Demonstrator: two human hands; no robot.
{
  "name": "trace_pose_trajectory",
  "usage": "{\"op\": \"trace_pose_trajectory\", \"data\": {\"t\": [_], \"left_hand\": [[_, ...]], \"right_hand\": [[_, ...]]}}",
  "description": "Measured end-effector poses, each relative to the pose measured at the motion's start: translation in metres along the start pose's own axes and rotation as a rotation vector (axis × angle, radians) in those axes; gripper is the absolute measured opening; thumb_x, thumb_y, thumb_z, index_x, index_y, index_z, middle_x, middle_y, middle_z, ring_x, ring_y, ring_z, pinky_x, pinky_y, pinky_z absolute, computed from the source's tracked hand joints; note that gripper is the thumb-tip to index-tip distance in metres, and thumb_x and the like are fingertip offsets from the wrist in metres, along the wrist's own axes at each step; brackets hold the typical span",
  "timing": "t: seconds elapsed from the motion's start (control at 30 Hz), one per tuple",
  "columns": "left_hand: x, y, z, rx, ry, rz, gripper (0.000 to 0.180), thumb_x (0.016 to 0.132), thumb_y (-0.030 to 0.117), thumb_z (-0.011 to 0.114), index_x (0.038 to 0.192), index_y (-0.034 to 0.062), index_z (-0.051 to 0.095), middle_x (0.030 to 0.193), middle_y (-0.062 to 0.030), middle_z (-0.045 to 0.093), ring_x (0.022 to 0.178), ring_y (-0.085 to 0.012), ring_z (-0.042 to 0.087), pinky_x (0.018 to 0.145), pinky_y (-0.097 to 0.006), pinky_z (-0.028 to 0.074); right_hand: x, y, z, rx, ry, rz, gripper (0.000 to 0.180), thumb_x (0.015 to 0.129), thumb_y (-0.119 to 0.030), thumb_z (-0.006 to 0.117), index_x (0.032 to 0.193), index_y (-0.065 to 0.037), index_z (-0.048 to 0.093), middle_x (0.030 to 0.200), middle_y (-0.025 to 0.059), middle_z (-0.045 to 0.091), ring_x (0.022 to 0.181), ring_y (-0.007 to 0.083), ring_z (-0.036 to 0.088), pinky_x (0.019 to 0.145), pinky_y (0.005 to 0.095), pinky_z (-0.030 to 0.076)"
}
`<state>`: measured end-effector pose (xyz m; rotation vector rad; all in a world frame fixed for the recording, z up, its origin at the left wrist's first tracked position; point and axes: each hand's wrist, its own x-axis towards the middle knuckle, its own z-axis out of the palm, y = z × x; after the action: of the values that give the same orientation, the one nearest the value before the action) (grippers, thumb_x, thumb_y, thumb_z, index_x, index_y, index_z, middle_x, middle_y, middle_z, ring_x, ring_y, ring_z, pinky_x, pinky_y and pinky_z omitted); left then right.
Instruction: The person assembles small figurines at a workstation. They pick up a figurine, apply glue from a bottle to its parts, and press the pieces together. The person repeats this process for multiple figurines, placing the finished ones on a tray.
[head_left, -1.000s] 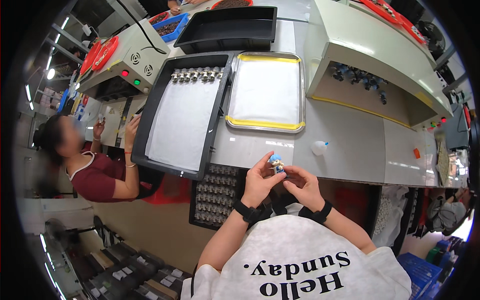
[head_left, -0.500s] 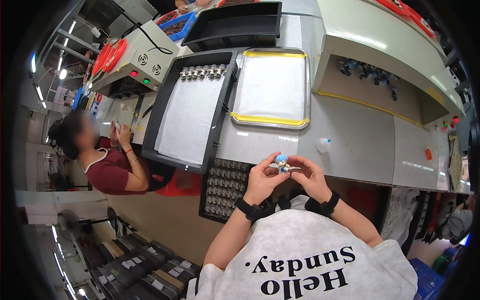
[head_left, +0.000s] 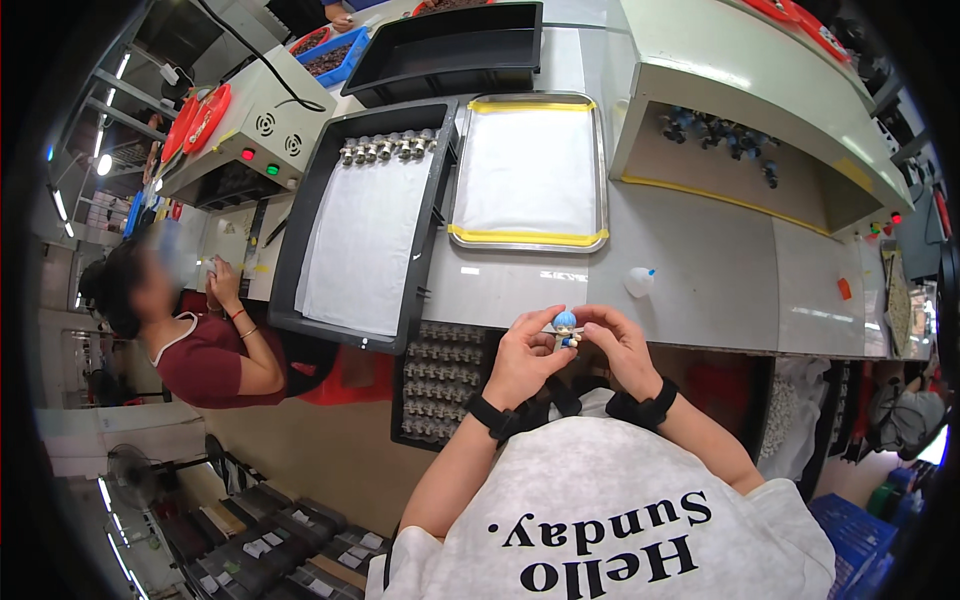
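Note:
Just beyond the table's near edge, a small figurine (head_left: 566, 322) with blue hair and a pale body is held upright between both hands. My left hand (head_left: 522, 358) pinches it from the left, thumb at its lower part. From the other side, the fingertips of my right hand (head_left: 625, 352) are closed on a thin pale piece at its side; whether that piece is part of the figurine I cannot tell. A small white bottle with a blue tip (head_left: 640, 282) rests on the table, beyond my right hand.
A metal tray (head_left: 600, 170) lined with white paper lies ahead. Left of it, a black bin (head_left: 412, 300) holds a row of small figures. A white box-shaped machine (head_left: 640, 110) with blue parts inside stands right. Below the table is a tray of small parts (head_left: 440, 385). A co-worker (head_left: 215, 350) sits left.
The whole view has shifted slightly. The figurine has turned a little in my fingers, and my right thumb has moved up from beneath it toward its side.

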<state>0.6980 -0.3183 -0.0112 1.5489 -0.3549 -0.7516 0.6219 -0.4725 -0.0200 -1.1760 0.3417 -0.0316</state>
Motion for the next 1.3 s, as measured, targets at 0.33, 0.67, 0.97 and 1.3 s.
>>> {"op": "trace_pose_trajectory", "data": {"t": [0.33,0.67,0.97,1.3], "left_hand": [[-0.001,0.005,-0.004,0.100,-0.008,-0.032,0.080,0.070,-0.006,0.071,0.140,0.0045,0.033,0.112,-0.0079,0.046,0.078,-0.0073,0.054,0.068,-0.020,0.051],[0.009,-0.023,-0.019,0.031,0.041,-0.088,0.078,0.072,-0.006,0.070,0.140,0.0033,0.033,0.104,-0.0104,0.053,0.080,-0.0118,0.058,0.070,-0.023,0.052],[0.076,-0.097,-0.102,0.366,0.475,0.018,0.061,0.070,-0.002,0.068,0.128,-0.0001,0.048,0.084,-0.0061,0.056,0.068,-0.0120,0.054,0.065,-0.026,0.048],[0.074,-0.082,-0.110,0.668,0.606,-0.042,0.051,0.078,0.012,0.066,0.124,-0.0028,0.050,0.106,-0.0157,0.057,0.086,-0.0222,0.059,0.076,-0.033,0.048]], "right_hand": [[0.013,-0.002,0.003,-0.140,0.075,0.018,0.025,0.084,-0.012,0.067,0.104,0.002,0.061,0.092,0.0065,0.065,0.084,0.0100,0.060,0.074,0.0237,0.050],[0.015,-0.001,0.011,-0.341,0.103,-0.002,0.028,0.085,-0.013,0.065,0.107,0.003,0.060,0.091,0.0102,0.066,0.083,0.0127,0.062,0.075,0.0255,0.051],[-0.020,-0.013,-0.059,-0.327,0.158,-0.028,0.022,0.085,-0.013,0.065,0.102,0.001,0.063,0.087,0.0062,0.067,0.077,0.0098,0.062,0.070,0.0235,0.050],[0.099,-0.084,-0.174,-0.779,0.614,-0.340,0.023,0.080,-0.012,0.061,0.098,0.002,0.063,0.083,0.0129,0.067,0.071,0.0209,0.064,0.067,0.0305,0.051]]}}
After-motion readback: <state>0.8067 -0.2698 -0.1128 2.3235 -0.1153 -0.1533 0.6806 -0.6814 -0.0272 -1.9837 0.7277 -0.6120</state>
